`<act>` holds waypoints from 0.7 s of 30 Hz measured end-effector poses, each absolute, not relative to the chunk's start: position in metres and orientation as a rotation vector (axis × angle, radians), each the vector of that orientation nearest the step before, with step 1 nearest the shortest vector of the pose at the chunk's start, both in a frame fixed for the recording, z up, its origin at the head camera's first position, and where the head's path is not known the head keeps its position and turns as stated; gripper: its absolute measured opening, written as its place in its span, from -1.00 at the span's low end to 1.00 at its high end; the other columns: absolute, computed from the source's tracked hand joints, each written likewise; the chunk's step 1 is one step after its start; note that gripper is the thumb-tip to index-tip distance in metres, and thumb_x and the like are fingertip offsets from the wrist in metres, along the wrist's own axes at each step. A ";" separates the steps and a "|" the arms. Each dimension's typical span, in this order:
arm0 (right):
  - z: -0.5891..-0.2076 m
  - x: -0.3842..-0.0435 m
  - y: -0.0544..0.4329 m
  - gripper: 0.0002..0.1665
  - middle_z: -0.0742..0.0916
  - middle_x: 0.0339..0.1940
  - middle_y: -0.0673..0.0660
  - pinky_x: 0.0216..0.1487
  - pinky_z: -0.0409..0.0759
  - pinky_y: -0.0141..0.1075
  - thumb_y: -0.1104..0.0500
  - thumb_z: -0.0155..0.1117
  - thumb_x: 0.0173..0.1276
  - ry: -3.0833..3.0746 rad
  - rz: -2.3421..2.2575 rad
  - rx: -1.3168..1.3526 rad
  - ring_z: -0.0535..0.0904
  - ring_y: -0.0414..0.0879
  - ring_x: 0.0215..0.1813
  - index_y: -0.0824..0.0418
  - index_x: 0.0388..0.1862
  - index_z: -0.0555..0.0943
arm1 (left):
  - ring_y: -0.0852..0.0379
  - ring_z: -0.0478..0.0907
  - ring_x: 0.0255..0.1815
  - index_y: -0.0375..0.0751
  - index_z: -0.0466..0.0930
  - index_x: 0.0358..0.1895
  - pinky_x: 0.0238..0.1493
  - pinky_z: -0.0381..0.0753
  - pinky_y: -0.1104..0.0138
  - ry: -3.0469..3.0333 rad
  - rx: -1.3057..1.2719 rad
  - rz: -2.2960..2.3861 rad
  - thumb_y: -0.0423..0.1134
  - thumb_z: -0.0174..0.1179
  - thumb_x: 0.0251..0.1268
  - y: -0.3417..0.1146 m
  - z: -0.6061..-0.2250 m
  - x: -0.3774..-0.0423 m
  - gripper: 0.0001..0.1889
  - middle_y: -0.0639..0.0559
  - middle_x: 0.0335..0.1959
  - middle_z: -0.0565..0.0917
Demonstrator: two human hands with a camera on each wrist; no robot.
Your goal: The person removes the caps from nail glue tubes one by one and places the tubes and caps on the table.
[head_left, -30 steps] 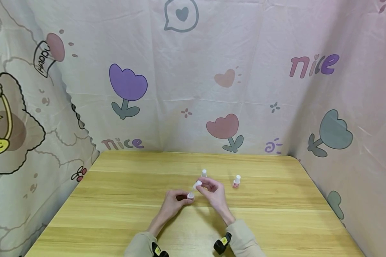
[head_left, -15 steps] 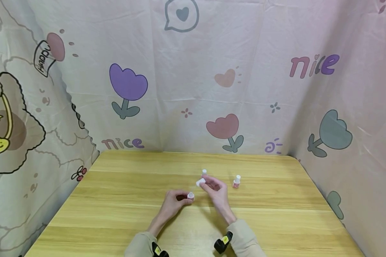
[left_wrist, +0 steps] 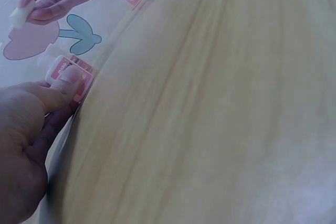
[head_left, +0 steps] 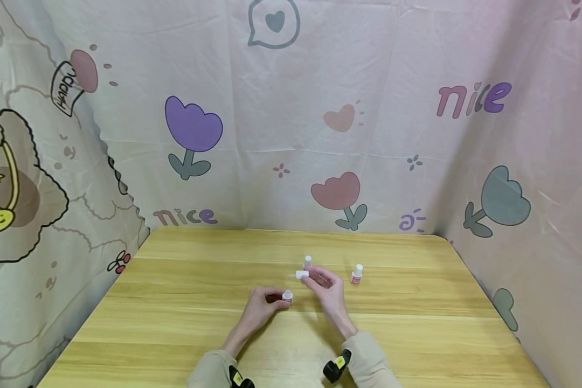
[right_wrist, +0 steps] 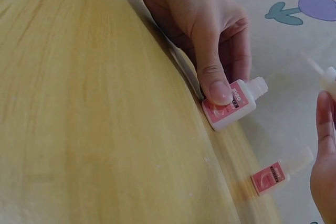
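Left of the uncapped bottle (head_left: pixel 288 298) is the left hand (head_left: pixel 263 307); above right, the cap (head_left: pixel 302 275) and right hand (head_left: pixel 328 290); behind, a closed bottle (head_left: pixel 307 261); behind right, a second bottle (head_left: pixel 357 275).

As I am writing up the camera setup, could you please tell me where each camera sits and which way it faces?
Head: worn on the person's head, facing forward and down over the table to the patterned cloth; left hand, right hand and sleeves show.
Left wrist: on that wrist, facing the open bottle; left hand at left, right hand at top left.
Right wrist: on that wrist, facing across to the left hand; part of the right hand at the right edge.
Both wrist views share the open bottle and white cap.
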State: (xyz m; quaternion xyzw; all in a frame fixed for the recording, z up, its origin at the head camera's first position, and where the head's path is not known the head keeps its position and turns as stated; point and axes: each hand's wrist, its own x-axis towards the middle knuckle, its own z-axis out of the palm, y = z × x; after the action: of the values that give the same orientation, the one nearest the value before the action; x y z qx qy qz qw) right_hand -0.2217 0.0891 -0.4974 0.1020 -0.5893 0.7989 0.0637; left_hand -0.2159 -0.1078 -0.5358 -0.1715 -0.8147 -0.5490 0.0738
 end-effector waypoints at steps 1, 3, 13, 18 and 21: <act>-0.498 -0.222 0.089 -0.50 0.83 -0.14 -0.09 -0.02 0.73 -0.35 0.47 0.41 0.18 -1.779 2.421 0.303 0.76 -0.24 -0.11 0.74 0.04 0.49 | 0.17 0.73 -0.27 -0.17 0.81 -0.25 -0.22 0.66 0.47 -2.443 -0.518 -1.651 -0.34 0.51 0.05 -0.108 -0.536 -0.216 -0.83 -0.08 -0.30 0.83; -0.498 -0.221 0.089 -0.51 0.83 -0.13 -0.01 -0.02 0.74 -0.34 0.48 0.42 0.17 -1.780 2.441 0.279 0.76 -0.21 -0.12 0.73 0.02 0.50 | 0.15 0.73 -0.27 -0.16 0.81 -0.24 -0.22 0.65 0.47 -2.437 -0.523 -1.658 -0.33 0.51 0.05 -0.108 -0.537 -0.216 -0.83 -0.07 -0.30 0.83; -0.497 -0.222 0.087 -0.52 0.79 -0.09 0.15 -0.04 0.74 -0.33 0.50 0.39 0.19 -1.825 2.439 0.225 0.77 -0.20 -0.17 0.69 0.06 0.49 | 0.13 0.73 -0.27 -0.16 0.80 -0.24 -0.22 0.65 0.47 -2.420 -0.520 -1.695 -0.32 0.51 0.05 -0.107 -0.536 -0.215 -0.82 -0.07 -0.29 0.83; -0.499 -0.224 0.087 -0.53 0.74 -0.03 0.39 -0.08 0.73 -0.40 0.51 0.29 0.29 -1.911 2.396 0.233 0.74 -0.26 -0.27 0.66 0.16 0.48 | 0.16 0.73 -0.28 -0.18 0.80 -0.24 -0.22 0.65 0.48 -2.433 -0.513 -1.683 -0.33 0.51 0.04 -0.107 -0.536 -0.215 -0.82 -0.08 -0.30 0.83; -0.500 -0.224 0.087 -0.58 0.72 -0.06 0.51 -0.12 0.70 -0.45 0.49 0.25 0.33 -1.982 2.368 0.198 0.70 -0.26 -0.32 0.62 0.16 0.52 | 0.20 0.72 -0.28 -0.19 0.80 -0.24 -0.22 0.66 0.48 -2.440 -0.511 -1.679 -0.34 0.51 0.04 -0.107 -0.535 -0.215 -0.82 -0.09 -0.30 0.83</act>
State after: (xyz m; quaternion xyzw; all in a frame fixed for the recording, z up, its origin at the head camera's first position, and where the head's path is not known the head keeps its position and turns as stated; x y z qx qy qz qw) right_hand -0.2245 0.0866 -0.4996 0.0640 -0.6404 0.7650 0.0235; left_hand -0.2153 -0.1073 -0.5348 -0.1697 -0.8099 -0.5573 0.0677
